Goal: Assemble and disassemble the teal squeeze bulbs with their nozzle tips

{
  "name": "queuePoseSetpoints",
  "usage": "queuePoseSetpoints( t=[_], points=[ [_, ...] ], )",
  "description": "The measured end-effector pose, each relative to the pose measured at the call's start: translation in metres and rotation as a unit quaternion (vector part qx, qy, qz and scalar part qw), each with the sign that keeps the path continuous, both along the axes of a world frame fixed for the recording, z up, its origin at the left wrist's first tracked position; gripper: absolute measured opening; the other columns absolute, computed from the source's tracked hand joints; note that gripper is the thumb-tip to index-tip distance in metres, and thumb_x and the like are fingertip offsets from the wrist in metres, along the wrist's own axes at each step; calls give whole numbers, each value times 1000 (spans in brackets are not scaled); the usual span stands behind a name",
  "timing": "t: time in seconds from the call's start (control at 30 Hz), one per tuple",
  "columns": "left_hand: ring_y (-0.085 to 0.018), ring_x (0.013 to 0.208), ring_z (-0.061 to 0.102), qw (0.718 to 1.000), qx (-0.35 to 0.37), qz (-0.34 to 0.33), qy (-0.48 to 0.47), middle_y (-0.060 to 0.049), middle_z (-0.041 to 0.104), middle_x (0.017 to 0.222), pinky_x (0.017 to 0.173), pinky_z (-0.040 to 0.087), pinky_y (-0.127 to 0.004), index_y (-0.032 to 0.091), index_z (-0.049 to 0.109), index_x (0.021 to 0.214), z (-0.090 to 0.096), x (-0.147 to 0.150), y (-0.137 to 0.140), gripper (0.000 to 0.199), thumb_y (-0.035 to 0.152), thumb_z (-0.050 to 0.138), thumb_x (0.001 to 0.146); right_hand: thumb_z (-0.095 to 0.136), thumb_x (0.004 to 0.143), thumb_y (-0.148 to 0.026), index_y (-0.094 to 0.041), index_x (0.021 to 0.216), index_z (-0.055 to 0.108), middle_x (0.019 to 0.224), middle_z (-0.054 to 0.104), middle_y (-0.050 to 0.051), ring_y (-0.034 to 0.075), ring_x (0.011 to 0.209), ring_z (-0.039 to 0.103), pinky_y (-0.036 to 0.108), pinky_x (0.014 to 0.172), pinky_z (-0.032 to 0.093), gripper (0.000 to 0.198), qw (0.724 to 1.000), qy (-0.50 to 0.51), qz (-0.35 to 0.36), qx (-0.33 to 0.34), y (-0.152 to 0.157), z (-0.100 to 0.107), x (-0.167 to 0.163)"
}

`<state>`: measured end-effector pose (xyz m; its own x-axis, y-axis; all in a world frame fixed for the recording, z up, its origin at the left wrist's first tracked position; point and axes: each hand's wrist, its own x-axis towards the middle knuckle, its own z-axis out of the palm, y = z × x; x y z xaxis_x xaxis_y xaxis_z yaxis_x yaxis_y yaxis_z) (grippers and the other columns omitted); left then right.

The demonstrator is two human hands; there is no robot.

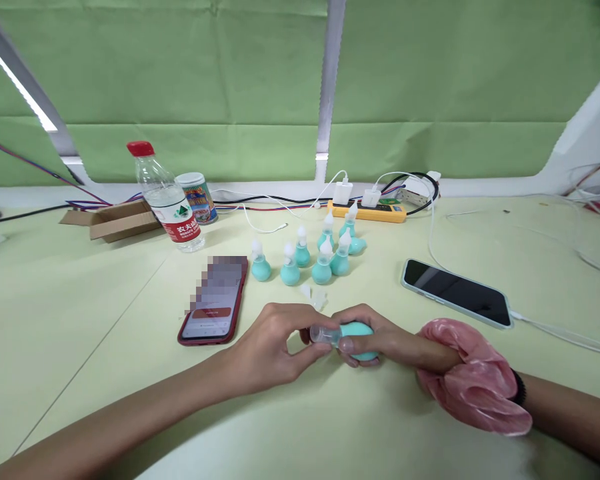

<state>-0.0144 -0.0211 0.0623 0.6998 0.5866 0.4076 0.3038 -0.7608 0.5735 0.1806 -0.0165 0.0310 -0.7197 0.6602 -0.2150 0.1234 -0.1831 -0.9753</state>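
Observation:
A turquoise bulb nasal aspirator [357,329] lies sideways between my two hands, above the table. My right hand [387,340] is closed around its soft bulb. With thumb and fingers, my left hand [273,340] pinches the clear tube [324,335] at its left end; no white tip shows on that end. Just beyond my fingers, small whitish translucent pieces [319,298] rest on the table. Behind them stand several like aspirators [290,273] with pale pointed tips. A turquoise bulb [358,246] lies on its side at the right of this group.
Left of the aspirators lies a red-cased phone [237,303], with a water bottle [180,217], a can [199,198] and a cardboard box [123,223] behind. A second phone [455,293] charges at right. A yellow power strip [370,212] with cables lines the back.

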Motion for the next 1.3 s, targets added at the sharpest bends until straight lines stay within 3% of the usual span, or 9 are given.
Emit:
queuePoseSetpoints(
  t=[0.4,0.57,0.77,0.93,1.03,1.17,1.3],
  points=[
    [-14,69,57,980,145,-79,111,-10,60,77,59,48,-23,8,56,96,0,-5,-8,21,8,40,82,54,76,-29,-13,74,50,49,42,-5,2,37,28,16,34,15,17,983,71,90,-144,1,-9,3],
    [-14,83,57,986,151,-72,26,-9,62,92,71,49,-26,12,50,105,-4,-2,-1,23,11,42,83,48,79,-33,-12,80,52,49,44,-4,3,35,29,16,32,15,21,979,111,79,-153,4,-14,3],
    [-19,110,45,988,144,44,-33,-12,49,120,90,42,-36,17,34,122,-18,-4,14,44,19,48,81,46,78,-35,-11,80,57,48,49,-1,5,37,34,18,36,21,27,987,148,-35,-56,7,-17,2],
    [-26,124,27,974,136,108,142,-17,27,135,96,34,-45,13,28,127,-39,-4,22,48,22,43,82,52,73,-35,-12,79,58,50,51,-1,7,41,39,21,41,27,25,962,146,-221,59,11,-22,5],
    [-29,121,32,955,128,101,249,-19,29,134,92,37,-48,11,33,124,-47,-2,24,43,19,40,82,53,74,-36,-13,79,58,52,51,-1,8,42,40,22,42,29,25,937,117,-313,104,14,-27,5],
    [-27,112,43,941,134,102,295,-15,39,128,87,42,-44,13,52,102,-47,-3,28,24,17,37,84,54,74,-39,-14,79,57,55,52,-1,8,44,41,22,42,32,26,931,82,-333,122,13,-30,3],
    [-23,101,50,947,124,130,267,-14,46,117,77,49,-36,14,55,95,-46,-6,33,21,15,38,83,55,73,-40,-13,75,56,57,52,0,8,45,43,22,44,35,27,938,58,-310,146,9,-28,0]
  ],
)
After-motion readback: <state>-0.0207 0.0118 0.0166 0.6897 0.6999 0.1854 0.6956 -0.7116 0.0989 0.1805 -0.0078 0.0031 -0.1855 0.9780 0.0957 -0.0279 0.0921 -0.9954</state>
